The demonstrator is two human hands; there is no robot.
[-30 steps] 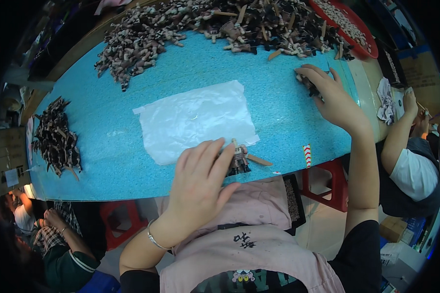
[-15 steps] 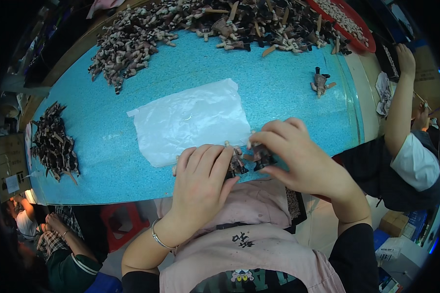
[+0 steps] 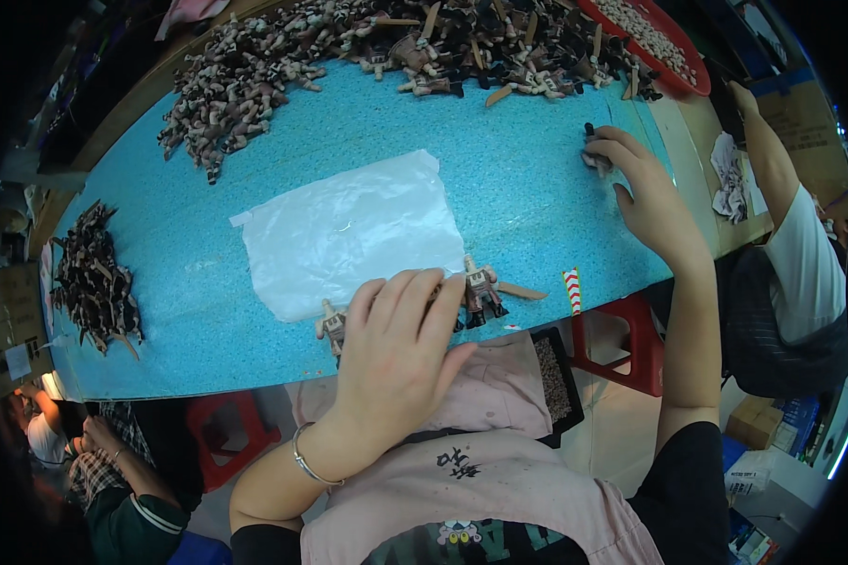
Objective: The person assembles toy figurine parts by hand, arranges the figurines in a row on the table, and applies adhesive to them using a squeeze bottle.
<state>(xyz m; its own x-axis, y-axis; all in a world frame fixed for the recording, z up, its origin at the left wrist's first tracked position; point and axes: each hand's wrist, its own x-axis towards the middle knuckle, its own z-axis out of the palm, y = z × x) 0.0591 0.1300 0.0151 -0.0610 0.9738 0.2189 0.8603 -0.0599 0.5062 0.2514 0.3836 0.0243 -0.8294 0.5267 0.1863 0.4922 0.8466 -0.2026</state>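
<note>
My left hand (image 3: 398, 344) lies over a row of small toy figures at the table's near edge, its fingers stretched out flat and the thumb apart. One toy figure (image 3: 481, 290) with dark boots and a tan blade-like piece shows to the right of the fingers. Another toy figure (image 3: 330, 325) shows to their left; those under the palm are mostly hidden. At the right side of the table my right hand (image 3: 643, 193) is open, its curved fingers reaching over a lone toy figure (image 3: 596, 162). The thumb stands apart from the figure, which is partly covered.
A white plastic sheet (image 3: 353, 235) lies mid-table. Toy figures are heaped (image 3: 245, 99) along the far edge. A pile of dark pieces (image 3: 96, 282) lies left, and a red tray (image 3: 693, 80) of small pale parts stands far right. Co-workers sit at both sides; one arm (image 3: 773, 155) shows right.
My right hand has set a toy figure down beside the left hand, let go of it and moved away to the lone figure at the right. My left hand stays over the row.
</note>
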